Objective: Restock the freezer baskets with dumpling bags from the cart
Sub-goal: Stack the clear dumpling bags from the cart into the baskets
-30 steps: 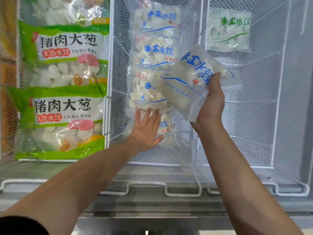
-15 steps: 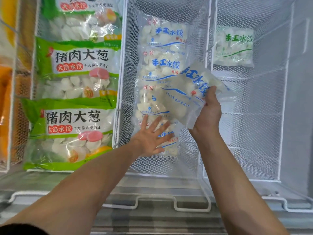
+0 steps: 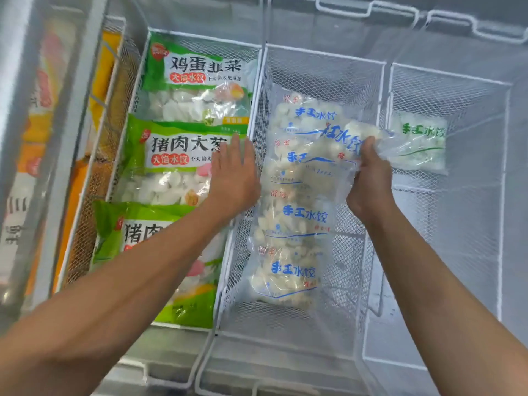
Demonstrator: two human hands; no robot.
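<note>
While right hand (image 3: 368, 178) fingers pinch it, blue-print bag (image 3: 328, 155) over middle basket (image 3: 323, 57); left hand (image 3: 234, 178) fingers straight, together.

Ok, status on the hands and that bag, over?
Right hand grips blue-print bag over middle basket. Left hand open, flat above green bags. Nothing in the way.

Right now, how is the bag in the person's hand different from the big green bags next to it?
The held bag is clear plastic with blue writing; the green bags have bright green labels with dark writing and food pictures. The held bag hangs tilted in the right hand over the middle basket; the green bags lie flat in the left basket, the left hand hovering over one. Both show white dumplings inside.
</note>
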